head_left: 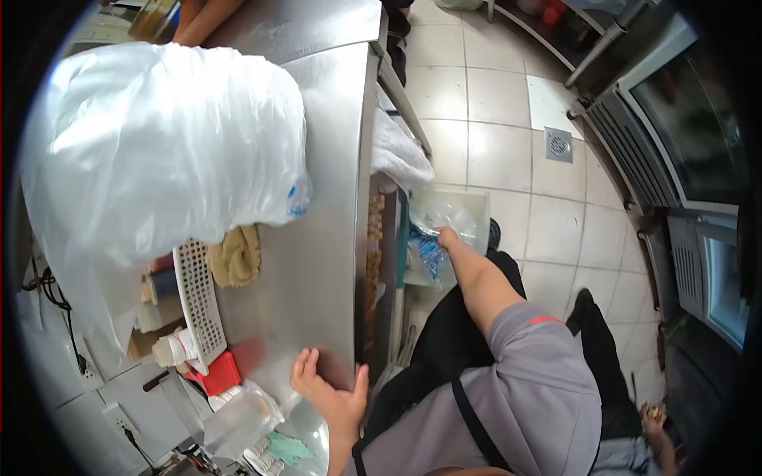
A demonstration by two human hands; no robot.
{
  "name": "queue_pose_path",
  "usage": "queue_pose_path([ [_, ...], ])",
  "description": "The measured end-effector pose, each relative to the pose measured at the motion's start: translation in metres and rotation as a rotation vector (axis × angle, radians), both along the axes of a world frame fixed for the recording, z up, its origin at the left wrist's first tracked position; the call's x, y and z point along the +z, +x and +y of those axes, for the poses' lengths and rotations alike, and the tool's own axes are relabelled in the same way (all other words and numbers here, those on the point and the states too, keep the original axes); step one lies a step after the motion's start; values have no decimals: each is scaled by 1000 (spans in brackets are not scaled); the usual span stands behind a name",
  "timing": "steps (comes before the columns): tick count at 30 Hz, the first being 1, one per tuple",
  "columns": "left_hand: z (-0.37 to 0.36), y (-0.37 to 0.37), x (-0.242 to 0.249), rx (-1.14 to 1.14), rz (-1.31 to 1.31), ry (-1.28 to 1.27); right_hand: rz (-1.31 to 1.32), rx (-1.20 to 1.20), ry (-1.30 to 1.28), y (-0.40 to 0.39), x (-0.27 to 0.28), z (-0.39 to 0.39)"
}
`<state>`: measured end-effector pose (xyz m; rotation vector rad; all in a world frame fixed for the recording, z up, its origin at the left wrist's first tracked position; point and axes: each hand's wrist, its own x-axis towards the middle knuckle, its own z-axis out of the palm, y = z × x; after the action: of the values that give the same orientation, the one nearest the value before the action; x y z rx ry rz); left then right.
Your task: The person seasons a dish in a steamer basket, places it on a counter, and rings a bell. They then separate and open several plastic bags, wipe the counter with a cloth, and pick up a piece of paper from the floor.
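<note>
My left hand (324, 389) rests on the edge of the steel counter (309, 293), its fingers stretched out over the top and the thumb apart. My right hand (448, 238) reaches down beside the counter, closed on a clear plastic bag with blue print (431, 252). That bag is over a white bin (477, 208) with more clear plastic in it. On the counter lies a large, full white translucent plastic bag (175, 143). Near it are a folded tan cloth (235, 258) and a white perforated basket (198, 297).
A white towel (401, 151) hangs under the counter. By the wall are a red object (221, 373), plastic packages (242, 416) and sockets. Another person's arms (208, 17) lean at the counter's far end; another hand (654, 420) shows low right. Glass-door appliances (675, 119) line the right side.
</note>
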<state>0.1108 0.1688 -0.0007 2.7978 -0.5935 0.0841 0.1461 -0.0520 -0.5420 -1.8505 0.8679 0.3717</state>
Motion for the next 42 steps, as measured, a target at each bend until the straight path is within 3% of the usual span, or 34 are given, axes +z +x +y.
queue_pose_path([
  [2,2,-2,1,20,20,8,-32,52,19,29,12,6],
  [4,1,-1,-1,37,66,-18,147,-583,-295,61,44,4],
  [5,1,-1,-1,31,63,-12,147,-589,-288,66,54,5],
  [7,1,-1,-1,45,83,-42,111,-45,-496,59,70,-2],
  [8,2,-2,-1,35,94,-43,124,-53,-497,43,81,-5],
  [10,2,-1,-2,31,75,-36,-104,39,-543,8,111,-6],
  [12,2,0,-2,14,69,-37,-55,46,-780,-39,102,-10],
  [14,1,1,-1,2,59,-33,138,-208,-769,-66,118,-26],
  [15,1,1,0,-1,60,-32,138,-212,-775,-72,117,-30],
  [17,1,1,-1,-3,61,-37,225,-434,-416,-76,104,-37],
  [18,3,2,-2,-18,58,-21,251,-402,-240,-74,101,-38],
  [19,4,1,-2,-32,55,-2,250,-398,-241,-70,98,-37],
  [21,4,2,-1,-33,53,4,421,-759,-211,-53,92,-29],
  [23,5,2,-2,-41,56,10,501,-687,-273,-38,92,-15],
  [25,7,4,-4,-77,57,28,674,-783,-516,-16,41,4],
  [26,7,5,-5,-78,57,27,756,-803,-516,2,26,14],
  [28,6,3,-4,-53,60,36,733,-740,-400,44,40,39],
  [29,4,0,-4,-41,67,42,417,-722,-394,43,24,59],
  [31,0,4,-1,-19,73,-8,102,-703,-364,31,33,80],
  [33,-3,5,0,-7,58,-8,-96,-712,898,5,55,62],
  [35,-6,2,4,9,55,-16,-25,-497,678,-25,53,65],
  [39,-9,2,10,3,-2,-39,280,-218,669,-64,85,37],
  [42,-11,2,17,5,-30,-72,374,-206,613,-79,103,-4],
])
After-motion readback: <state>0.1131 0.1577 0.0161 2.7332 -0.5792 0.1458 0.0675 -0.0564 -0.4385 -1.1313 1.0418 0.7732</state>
